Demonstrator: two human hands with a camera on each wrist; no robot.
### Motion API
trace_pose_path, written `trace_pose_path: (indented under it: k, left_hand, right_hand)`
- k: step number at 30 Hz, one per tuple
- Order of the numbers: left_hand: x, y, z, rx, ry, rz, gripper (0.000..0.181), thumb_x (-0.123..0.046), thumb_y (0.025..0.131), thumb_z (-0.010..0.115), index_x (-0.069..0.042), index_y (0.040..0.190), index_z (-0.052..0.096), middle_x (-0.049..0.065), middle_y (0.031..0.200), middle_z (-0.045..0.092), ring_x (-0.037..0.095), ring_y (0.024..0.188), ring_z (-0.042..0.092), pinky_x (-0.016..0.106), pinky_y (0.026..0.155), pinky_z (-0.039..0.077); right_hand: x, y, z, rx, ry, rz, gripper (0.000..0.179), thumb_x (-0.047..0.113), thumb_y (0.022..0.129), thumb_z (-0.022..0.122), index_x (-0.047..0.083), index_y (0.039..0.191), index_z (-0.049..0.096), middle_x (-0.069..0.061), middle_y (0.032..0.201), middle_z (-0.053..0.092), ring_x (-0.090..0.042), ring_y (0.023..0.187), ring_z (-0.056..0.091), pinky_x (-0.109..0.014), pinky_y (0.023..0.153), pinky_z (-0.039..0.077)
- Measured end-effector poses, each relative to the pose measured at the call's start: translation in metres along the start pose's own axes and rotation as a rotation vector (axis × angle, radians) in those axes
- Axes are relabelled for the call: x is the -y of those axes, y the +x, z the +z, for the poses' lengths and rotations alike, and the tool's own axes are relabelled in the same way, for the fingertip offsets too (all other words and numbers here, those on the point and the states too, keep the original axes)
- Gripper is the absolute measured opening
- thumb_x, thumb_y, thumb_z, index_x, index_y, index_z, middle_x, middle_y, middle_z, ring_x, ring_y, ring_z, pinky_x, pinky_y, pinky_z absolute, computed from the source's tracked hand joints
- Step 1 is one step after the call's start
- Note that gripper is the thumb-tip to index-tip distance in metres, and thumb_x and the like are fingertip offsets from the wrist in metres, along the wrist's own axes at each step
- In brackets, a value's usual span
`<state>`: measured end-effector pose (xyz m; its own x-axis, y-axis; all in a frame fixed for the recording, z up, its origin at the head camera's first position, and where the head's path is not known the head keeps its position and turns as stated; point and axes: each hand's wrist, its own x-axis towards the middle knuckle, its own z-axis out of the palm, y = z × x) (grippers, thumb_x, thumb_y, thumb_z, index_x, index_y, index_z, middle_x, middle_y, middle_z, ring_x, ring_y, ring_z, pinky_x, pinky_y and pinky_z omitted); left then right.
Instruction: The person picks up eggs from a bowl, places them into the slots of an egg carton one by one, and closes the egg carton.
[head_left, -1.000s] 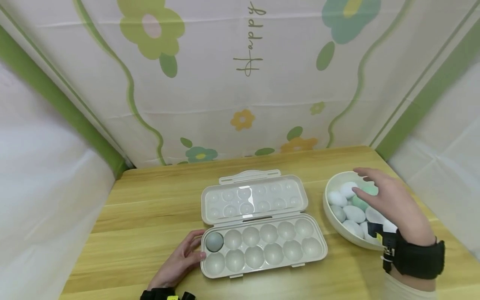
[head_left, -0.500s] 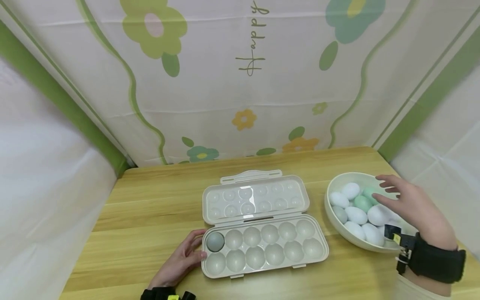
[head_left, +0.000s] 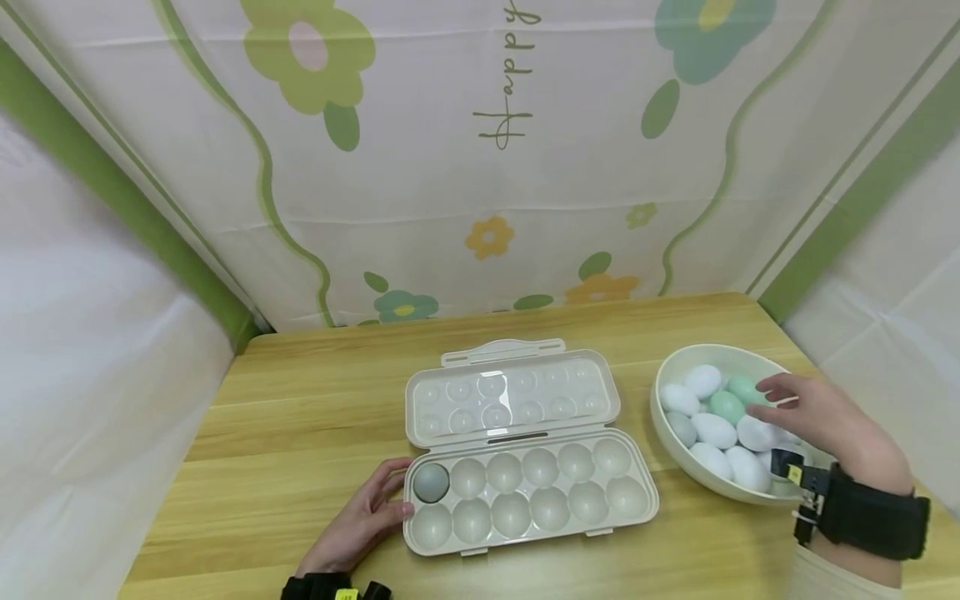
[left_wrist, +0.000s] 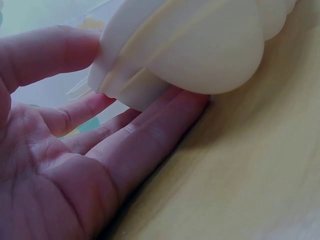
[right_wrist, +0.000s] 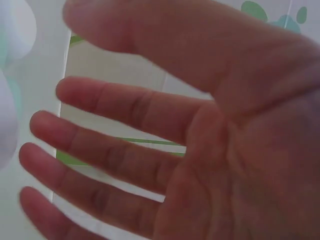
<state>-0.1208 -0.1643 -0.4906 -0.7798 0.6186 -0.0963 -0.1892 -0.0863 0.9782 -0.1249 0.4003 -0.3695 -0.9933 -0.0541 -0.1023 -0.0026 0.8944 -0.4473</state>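
Egg carton (head_left: 528,492), lid back, open on the table, and one grey-green egg (head_left: 431,483) sits in the left cup of its far row, exactly as it did a second ago. At that end, the left hand (head_left: 367,518) keeps its hold, thumb against the rim, fingers reaching beneath. Now to the right, where the action is: the bowl (head_left: 675,367) stands beside the carton with its pile of white, green and greyish eggs, and over its right side comes the right hand (head_left: 825,421). It has shifted rightward across the bowl in the last second, and in the past half second the gap between thumb and fingers has tightened in the head view. Still wide enough, though, fingers extended, nothing between them; whether the thumb brushes an egg, I cannot tell. So no egg is held yet, and the carton's count stands at one. Behind, a flowered cloth (head_left: 390,183) hangs.
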Motion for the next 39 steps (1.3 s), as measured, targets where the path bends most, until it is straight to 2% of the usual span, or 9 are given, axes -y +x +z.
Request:
trace_pose_path:
  k: [4,9,18,23,29,32,36,39]
  left_hand:
    - [0.0,0.0,0.0,0.005,-0.009,0.003,0.053,0.002,0.093,0.046,-0.002,0.139,0.019,0.021,0.138,0.036,0.026,0.111,0.054,0.037,0.086,0.05]
    - [0.001,0.001,0.0,0.014,-0.023,0.017,0.053,0.003,0.093,0.044,-0.002,0.139,0.019,0.016,0.136,0.038,0.026,0.111,0.054,0.036,0.087,0.05]
    - [0.001,0.001,0.0,0.012,-0.017,0.009,0.053,0.002,0.092,0.046,-0.001,0.139,0.019,0.021,0.138,0.035,0.025,0.11,0.055,0.036,0.087,0.05]
    - [0.001,0.0,0.0,0.014,-0.013,0.014,0.053,0.003,0.093,0.045,-0.001,0.139,0.019,0.022,0.138,0.034,0.025,0.11,0.054,0.035,0.087,0.049]
    - [0.0,0.002,-0.001,-0.004,0.002,-0.003,0.053,0.0,0.093,0.047,-0.002,0.139,0.02,0.026,0.141,0.029,0.026,0.111,0.053,0.035,0.086,0.05]
    - [-0.001,0.003,-0.002,-0.006,0.004,-0.006,0.053,0.0,0.093,0.047,-0.002,0.139,0.02,0.026,0.141,0.029,0.026,0.111,0.053,0.036,0.086,0.05]
    - [0.0,0.002,-0.002,-0.019,0.006,-0.016,0.053,-0.001,0.093,0.047,-0.003,0.139,0.021,0.027,0.142,0.028,0.027,0.112,0.052,0.036,0.087,0.049]
    - [0.001,0.0,-0.001,-0.031,0.003,-0.021,0.053,-0.002,0.093,0.048,-0.003,0.139,0.022,0.028,0.143,0.026,0.027,0.112,0.052,0.035,0.088,0.048]
  right_hand:
    - [-0.002,0.002,0.001,0.026,-0.012,0.014,0.055,0.031,0.086,0.061,-0.016,0.112,0.049,-0.039,0.102,0.057,-0.047,0.09,0.056,-0.052,0.071,0.049]
    - [-0.002,0.004,-0.001,0.103,0.012,0.078,0.059,0.033,0.086,0.061,-0.017,0.114,0.045,-0.041,0.103,0.054,-0.036,0.08,0.06,-0.047,0.067,0.051]
    - [-0.003,0.007,-0.002,0.175,-0.011,0.146,0.066,0.036,0.084,0.062,-0.022,0.112,0.045,-0.04,0.103,0.054,-0.026,0.074,0.06,-0.047,0.067,0.049]
    - [-0.004,0.009,0.0,0.18,-0.033,0.15,0.068,0.036,0.084,0.062,-0.023,0.112,0.045,-0.039,0.103,0.056,-0.027,0.076,0.059,-0.048,0.069,0.048]
    - [-0.003,0.011,0.0,0.182,-0.067,0.122,0.067,0.038,0.084,0.062,-0.021,0.112,0.048,-0.04,0.106,0.054,-0.036,0.082,0.054,-0.051,0.069,0.046]
    - [-0.002,0.011,0.0,0.191,-0.06,0.119,0.064,0.038,0.083,0.063,-0.019,0.109,0.051,-0.036,0.103,0.056,-0.035,0.082,0.053,-0.049,0.068,0.046]
    - [-0.003,0.011,0.001,0.188,-0.074,0.104,0.053,0.037,0.082,0.064,-0.013,0.101,0.057,-0.021,0.089,0.06,-0.026,0.075,0.05,-0.039,0.063,0.043]
    - [-0.005,0.011,0.003,0.167,-0.096,0.081,0.048,0.037,0.081,0.065,-0.008,0.096,0.059,-0.014,0.085,0.06,-0.023,0.073,0.048,-0.036,0.06,0.04]
